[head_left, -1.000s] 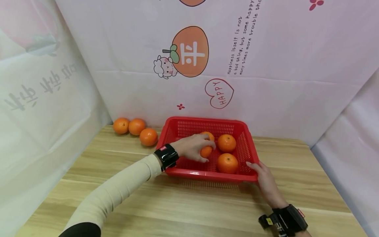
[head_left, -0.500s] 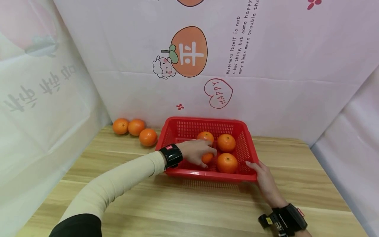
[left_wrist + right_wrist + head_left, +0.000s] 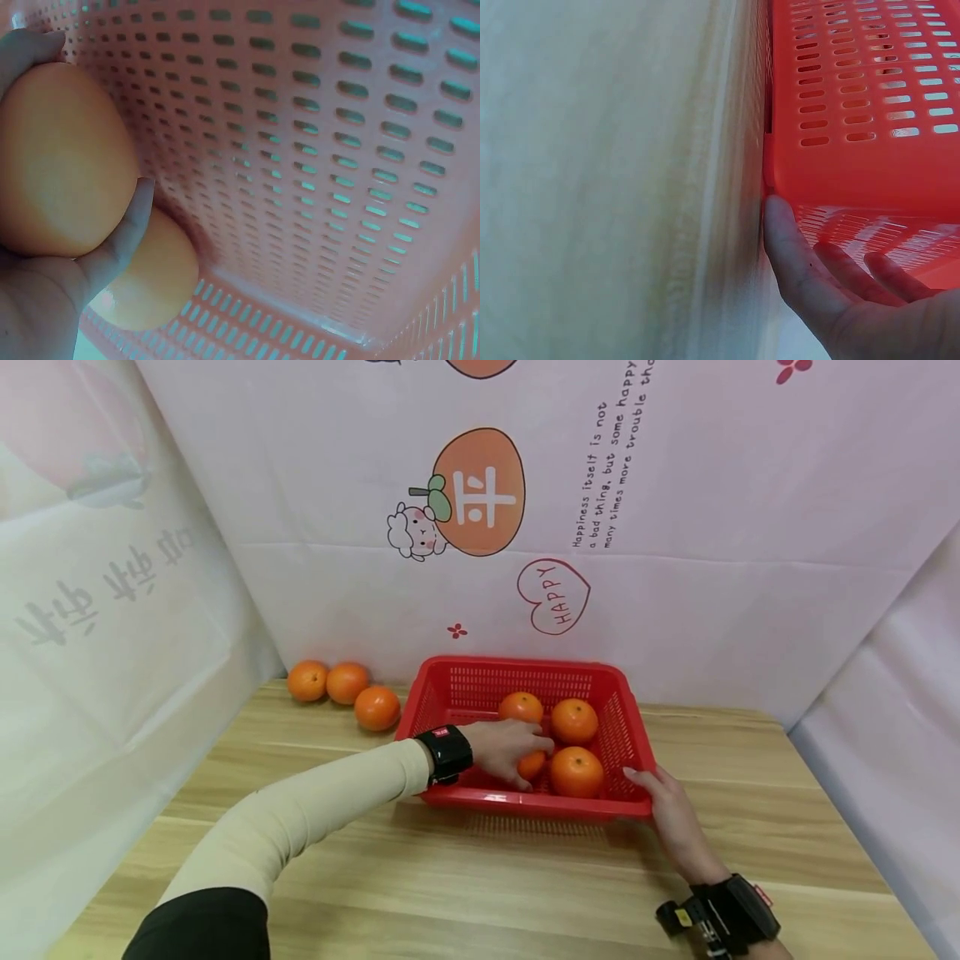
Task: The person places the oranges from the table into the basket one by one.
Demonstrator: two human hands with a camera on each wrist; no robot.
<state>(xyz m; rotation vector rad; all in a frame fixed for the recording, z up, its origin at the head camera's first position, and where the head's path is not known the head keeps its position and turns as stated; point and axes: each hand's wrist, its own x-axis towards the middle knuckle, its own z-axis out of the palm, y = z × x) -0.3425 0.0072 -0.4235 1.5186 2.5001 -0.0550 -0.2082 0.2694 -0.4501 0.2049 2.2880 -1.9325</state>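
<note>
A red plastic basket [image 3: 517, 802] with slotted walls stands on the table. Inside it my left hand [image 3: 506, 747] grips an orange [image 3: 531, 766], its fingers over the top and the thumb on the near side. The left wrist view shows that held orange [image 3: 60, 157] large, with another orange [image 3: 154, 277] below it. Three more oranges lie in the basket: one behind my hand [image 3: 521, 705], one at the back right [image 3: 574, 721], one at the front right [image 3: 577, 772]. My right hand [image 3: 671, 814] holds the basket's front right corner, thumb over the rim; the right wrist view shows fingers against its wall.
Three oranges [image 3: 347, 682] sit on the wooden table [image 3: 480, 893] left of the basket, close to the back. A printed white cloth [image 3: 337, 577] hangs right behind the basket, and white cloth also hangs at both sides.
My left hand has shifted slightly right and toward the front with the orange in its grip, uncovering more of the orange behind it. The right hand and basket stay put.
</note>
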